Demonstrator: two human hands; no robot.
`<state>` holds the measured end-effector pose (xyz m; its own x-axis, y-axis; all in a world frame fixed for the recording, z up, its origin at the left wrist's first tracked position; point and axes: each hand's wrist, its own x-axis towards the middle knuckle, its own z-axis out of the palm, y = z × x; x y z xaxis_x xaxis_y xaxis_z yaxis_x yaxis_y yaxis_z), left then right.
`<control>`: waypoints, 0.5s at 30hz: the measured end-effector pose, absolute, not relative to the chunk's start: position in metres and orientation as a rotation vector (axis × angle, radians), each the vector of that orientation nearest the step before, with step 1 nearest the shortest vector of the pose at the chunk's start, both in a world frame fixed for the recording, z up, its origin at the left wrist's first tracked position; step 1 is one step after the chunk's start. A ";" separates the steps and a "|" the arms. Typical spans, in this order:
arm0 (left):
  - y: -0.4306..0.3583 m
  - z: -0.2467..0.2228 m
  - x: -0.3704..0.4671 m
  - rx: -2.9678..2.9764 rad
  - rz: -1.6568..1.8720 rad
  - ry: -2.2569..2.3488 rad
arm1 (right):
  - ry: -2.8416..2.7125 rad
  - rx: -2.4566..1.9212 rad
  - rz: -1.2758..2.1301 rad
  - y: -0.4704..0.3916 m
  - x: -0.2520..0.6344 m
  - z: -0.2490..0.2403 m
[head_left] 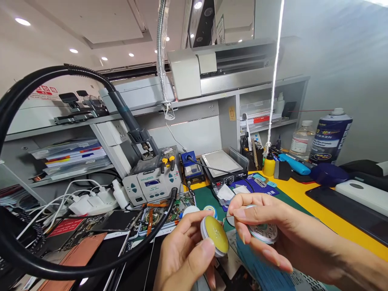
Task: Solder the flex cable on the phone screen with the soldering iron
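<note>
In the head view my left hand (188,250) grips a small round tin of yellow paste (218,236), its open face tilted toward the right. The paste surface has a roughened patch in the middle. Close to the tin's right side is my right hand (257,214), with thumb and index finger pinched on a thin, dark, wire-like piece (228,217) that points at the tin. A round printed lid (265,233) is held in the same hand, between palm and fingers. Whether the thin piece touches the tin I cannot tell.
A soldering station (151,184) with a thick black hose (81,274) stands at left. Circuit boards (184,200) fill a tray. Behind are a heating plate (222,163) and shelves. At right stand a yellow bottle (268,165), a spray can (330,137) and a phone (348,210).
</note>
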<state>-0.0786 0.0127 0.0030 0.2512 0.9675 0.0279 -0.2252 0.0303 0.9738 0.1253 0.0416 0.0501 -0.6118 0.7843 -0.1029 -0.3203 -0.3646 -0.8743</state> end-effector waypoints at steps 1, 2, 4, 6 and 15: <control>0.013 0.003 -0.078 1.160 1.129 0.875 | -1.118 -0.672 2.029 0.042 0.126 0.050; 0.012 0.004 -0.077 1.166 1.140 0.892 | -1.099 -0.661 2.032 0.041 0.126 0.050; 0.012 0.006 -0.075 1.175 1.163 0.925 | -1.057 -0.648 2.042 0.042 0.126 0.050; 0.011 0.007 -0.074 1.188 1.185 0.950 | -1.025 -0.638 2.060 0.043 0.127 0.049; 0.005 -0.002 -0.061 1.502 1.454 1.176 | -1.070 -0.613 2.000 0.044 0.128 0.048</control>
<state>-0.0605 0.0053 -0.0019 -0.0558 0.9432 0.3276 0.1235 -0.3191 0.9397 0.1276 0.0439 0.0482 -0.5868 0.8080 -0.0537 -0.4035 -0.3492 -0.8457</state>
